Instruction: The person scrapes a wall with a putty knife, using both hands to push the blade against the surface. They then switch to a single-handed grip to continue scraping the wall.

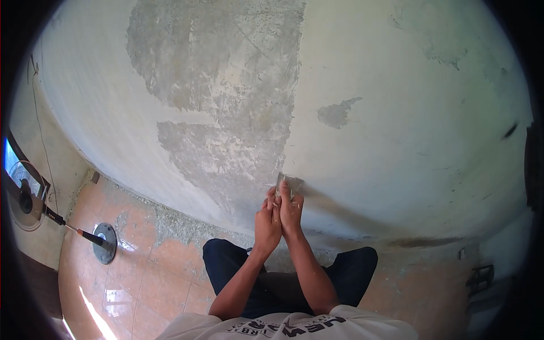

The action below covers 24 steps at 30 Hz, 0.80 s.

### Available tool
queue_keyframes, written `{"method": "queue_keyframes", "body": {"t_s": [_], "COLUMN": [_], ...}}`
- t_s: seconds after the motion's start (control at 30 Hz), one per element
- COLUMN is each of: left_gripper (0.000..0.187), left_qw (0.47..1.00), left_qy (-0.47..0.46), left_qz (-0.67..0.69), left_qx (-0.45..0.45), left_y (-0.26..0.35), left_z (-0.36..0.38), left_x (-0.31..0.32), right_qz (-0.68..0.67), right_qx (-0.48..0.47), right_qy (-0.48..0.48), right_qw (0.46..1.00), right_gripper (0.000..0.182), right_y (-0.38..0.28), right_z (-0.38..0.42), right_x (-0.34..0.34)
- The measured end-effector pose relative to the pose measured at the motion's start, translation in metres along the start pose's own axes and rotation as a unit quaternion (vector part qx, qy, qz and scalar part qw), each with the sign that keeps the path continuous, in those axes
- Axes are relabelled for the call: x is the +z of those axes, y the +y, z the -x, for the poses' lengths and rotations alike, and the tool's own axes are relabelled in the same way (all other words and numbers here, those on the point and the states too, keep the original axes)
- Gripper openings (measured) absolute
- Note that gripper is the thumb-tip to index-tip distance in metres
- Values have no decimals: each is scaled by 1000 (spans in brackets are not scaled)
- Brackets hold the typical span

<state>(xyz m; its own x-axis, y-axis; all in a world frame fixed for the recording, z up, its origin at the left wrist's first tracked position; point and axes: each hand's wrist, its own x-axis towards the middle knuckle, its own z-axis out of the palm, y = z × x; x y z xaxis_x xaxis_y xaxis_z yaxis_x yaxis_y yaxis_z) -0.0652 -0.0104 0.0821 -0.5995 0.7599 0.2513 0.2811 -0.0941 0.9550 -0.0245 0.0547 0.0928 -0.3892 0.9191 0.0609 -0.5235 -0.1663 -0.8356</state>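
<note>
Both hands are together at the wall, low and near the middle of the head view. My right hand [291, 213] is closed round a scraper [290, 180], its thumb lying along the flat metal blade. Pressed alongside it, my left hand [267, 228] has its fingers closed at the scraper too; the handle is hidden by the hands. The blade's edge meets the wall [368, 164] at the border between pale paint and a bare grey patch [226, 141]. Small flakes cling to my fingers.
Paint scrapings [181, 226] lie along the wall's foot on the tiled floor [164, 277]. A standing fan [105, 243] is at the left. A small bare patch [337, 113] and a dark smear [425, 242] mark the wall. My bent knees [354, 269] are close to the wall.
</note>
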Motion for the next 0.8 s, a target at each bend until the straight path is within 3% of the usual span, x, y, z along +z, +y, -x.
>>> {"method": "queue_keyframes", "body": {"t_s": [0.07, 0.27, 0.47, 0.53, 0.57, 0.63, 0.77, 0.8], "left_gripper": [33, 34, 34, 34, 34, 36, 36, 36], "left_qw": [1000, 999, 1000, 990, 990, 998, 999, 999], "left_qy": [5, -24, -13, -81, -80, 20, 6, -19], "left_qz": [8, -42, 22, 5, 5, -20, 32, 31], "left_qx": [-5, -2, 7, -115, -113, 52, 14, -37], "left_y": [6, 2, 13, 23, 18, 11, 17, 21], "left_z": [1, 6, 2, 5, 6, 6, 0, 1], "left_x": [-2, -3, -5, -11, -8, 3, -1, -3], "right_qz": [6, 36, 20, 18, 18, 40, 35, 33], "right_qx": [-22, 35, 16, 31, 29, 24, 10, 9], "right_qy": [-5, 13, -8, -1, -3, 7, -4, -8], "right_qw": [1000, 999, 1000, 999, 999, 999, 999, 999], "right_gripper": [48, 50, 52, 51, 51, 50, 50, 50], "right_y": [-3, -10, -13, -18, -17, -17, -20, -21], "right_z": [1, 9, 4, 9, 10, 8, 0, 1], "right_x": [2, 1, 5, 4, 3, 3, 7, 7]}}
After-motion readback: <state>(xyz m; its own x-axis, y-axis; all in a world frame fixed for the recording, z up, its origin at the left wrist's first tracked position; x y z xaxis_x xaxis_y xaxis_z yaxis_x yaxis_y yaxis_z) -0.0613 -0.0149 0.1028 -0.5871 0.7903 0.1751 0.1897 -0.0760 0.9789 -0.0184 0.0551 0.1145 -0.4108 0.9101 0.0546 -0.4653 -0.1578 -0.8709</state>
